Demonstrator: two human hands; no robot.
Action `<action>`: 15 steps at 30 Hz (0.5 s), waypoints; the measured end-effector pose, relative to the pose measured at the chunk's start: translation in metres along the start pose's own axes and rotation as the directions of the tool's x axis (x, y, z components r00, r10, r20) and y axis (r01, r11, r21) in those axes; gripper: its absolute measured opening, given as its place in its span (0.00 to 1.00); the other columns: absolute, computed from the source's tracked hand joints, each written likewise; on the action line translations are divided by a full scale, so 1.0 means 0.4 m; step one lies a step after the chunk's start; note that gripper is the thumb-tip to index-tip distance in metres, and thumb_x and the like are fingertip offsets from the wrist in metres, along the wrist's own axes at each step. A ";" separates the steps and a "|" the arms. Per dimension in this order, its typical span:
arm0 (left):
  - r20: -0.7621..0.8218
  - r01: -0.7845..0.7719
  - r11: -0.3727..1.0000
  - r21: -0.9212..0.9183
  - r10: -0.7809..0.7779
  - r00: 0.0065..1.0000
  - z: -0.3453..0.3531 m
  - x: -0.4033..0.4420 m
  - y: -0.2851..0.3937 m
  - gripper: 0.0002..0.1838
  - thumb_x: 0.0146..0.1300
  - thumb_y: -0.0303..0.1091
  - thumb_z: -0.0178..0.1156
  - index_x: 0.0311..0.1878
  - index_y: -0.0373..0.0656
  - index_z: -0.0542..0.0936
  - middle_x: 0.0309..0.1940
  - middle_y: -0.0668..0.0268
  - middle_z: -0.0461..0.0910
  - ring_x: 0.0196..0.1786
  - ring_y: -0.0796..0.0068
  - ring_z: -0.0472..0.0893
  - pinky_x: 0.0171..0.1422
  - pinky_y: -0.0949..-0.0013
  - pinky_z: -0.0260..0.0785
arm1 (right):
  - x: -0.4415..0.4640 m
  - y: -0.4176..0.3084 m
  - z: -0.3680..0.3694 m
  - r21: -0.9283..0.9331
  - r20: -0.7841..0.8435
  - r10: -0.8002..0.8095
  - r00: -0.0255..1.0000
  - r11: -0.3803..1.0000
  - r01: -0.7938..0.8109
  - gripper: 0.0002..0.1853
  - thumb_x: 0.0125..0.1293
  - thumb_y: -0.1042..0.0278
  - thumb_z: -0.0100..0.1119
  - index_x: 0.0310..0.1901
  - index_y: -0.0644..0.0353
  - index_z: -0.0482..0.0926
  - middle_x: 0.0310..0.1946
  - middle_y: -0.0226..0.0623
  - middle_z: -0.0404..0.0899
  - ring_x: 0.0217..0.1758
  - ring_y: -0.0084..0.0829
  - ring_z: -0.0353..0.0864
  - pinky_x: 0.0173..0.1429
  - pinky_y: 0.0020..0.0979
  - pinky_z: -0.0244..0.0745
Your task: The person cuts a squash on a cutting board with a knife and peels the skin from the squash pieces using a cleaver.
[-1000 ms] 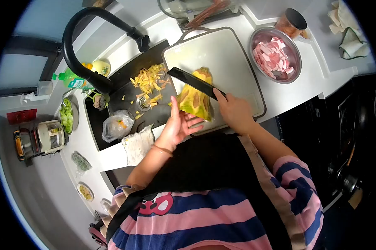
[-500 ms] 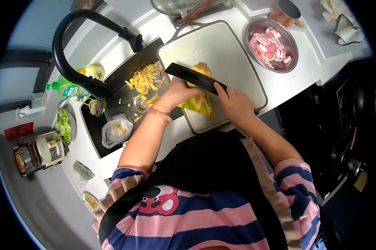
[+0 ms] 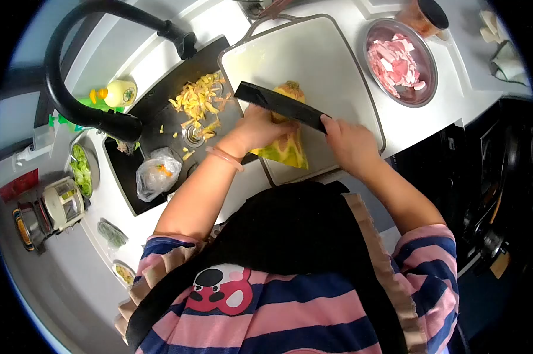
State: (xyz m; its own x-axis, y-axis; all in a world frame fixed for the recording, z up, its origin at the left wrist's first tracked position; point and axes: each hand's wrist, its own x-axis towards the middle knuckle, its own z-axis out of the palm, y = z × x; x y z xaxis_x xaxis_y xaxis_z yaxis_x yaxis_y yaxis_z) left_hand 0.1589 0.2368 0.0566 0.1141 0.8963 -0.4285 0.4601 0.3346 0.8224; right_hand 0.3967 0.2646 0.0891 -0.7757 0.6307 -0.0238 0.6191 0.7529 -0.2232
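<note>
White worktop point(image 3: 417, 127) is viewed from above. Left: yellow peelings point(image 3: 197, 97) are strewn in the dark sink point(image 3: 151, 121). Centre: on the pale board point(image 3: 337, 65), the yellow-green vegetable point(image 3: 286, 156) is gripped by the curled left hand point(image 3: 260, 128). Over it, the dark knife point(image 3: 281, 107) is clasped by the right hand point(image 3: 355, 144); blade contact cannot be told. Right: cut meat point(image 3: 393, 65) is held in a metal bowl point(image 3: 430, 64). Step judged: paring; a steady grip, clear of the edge, is called for next.

"Which way does the left forearm point(image 3: 200, 192) run?"
"Toward the far side, slanting right."
"The right forearm point(image 3: 401, 192)?"
"Far and leftward, so the 2 converge."
"And at their ends?"
"Apart: the left hand point(image 3: 262, 126) curled, back upward; the right hand point(image 3: 350, 143) closed in a grip."
</note>
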 end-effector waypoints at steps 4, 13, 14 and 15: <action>0.170 0.110 0.991 0.082 -0.123 0.978 -0.021 -0.006 0.046 0.24 0.51 0.47 0.65 0.50 0.46 0.79 0.47 0.58 0.79 0.52 0.60 0.76 0.57 0.64 0.67 | 0.006 -0.016 0.011 -0.040 0.033 -0.011 0.999 0.999 0.012 0.22 0.57 0.68 0.49 0.56 0.61 0.68 0.27 0.37 0.76 0.27 0.38 0.79 0.30 0.37 0.74; 0.054 -0.013 0.908 0.418 -0.011 0.998 -0.009 -0.009 0.020 0.30 0.53 0.58 0.57 0.56 0.50 0.76 0.55 0.57 0.75 0.61 0.55 0.69 0.65 0.59 0.62 | 0.075 -0.013 -0.013 -0.076 0.236 0.074 0.969 0.995 -0.057 0.12 0.61 0.69 0.47 0.46 0.61 0.68 0.27 0.41 0.79 0.26 0.42 0.82 0.29 0.40 0.76; 0.044 -0.030 0.906 0.422 0.013 0.999 -0.010 -0.012 0.025 0.31 0.55 0.57 0.56 0.57 0.47 0.75 0.58 0.53 0.72 0.63 0.53 0.66 0.68 0.60 0.56 | 0.084 -0.010 -0.020 -0.034 0.234 0.091 0.968 0.996 -0.085 0.10 0.61 0.69 0.47 0.44 0.60 0.67 0.24 0.39 0.78 0.24 0.43 0.81 0.27 0.41 0.74; 0.033 -0.049 0.903 0.426 0.039 0.999 -0.011 -0.012 0.026 0.32 0.57 0.57 0.54 0.59 0.45 0.73 0.61 0.50 0.69 0.66 0.51 0.62 0.71 0.61 0.50 | 0.095 -0.007 -0.028 0.006 0.230 0.108 0.967 0.994 -0.113 0.09 0.62 0.68 0.48 0.42 0.59 0.66 0.21 0.37 0.77 0.21 0.43 0.79 0.24 0.42 0.72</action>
State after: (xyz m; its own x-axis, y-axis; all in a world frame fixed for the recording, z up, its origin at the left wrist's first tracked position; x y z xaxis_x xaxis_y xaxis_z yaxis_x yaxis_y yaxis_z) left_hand 0.1592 0.2373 0.0690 0.1606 0.8986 -0.4084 0.7853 0.1343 0.6044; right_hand 0.3669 0.2884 0.0999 -0.7114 0.6483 -0.2713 0.7018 0.6759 -0.2249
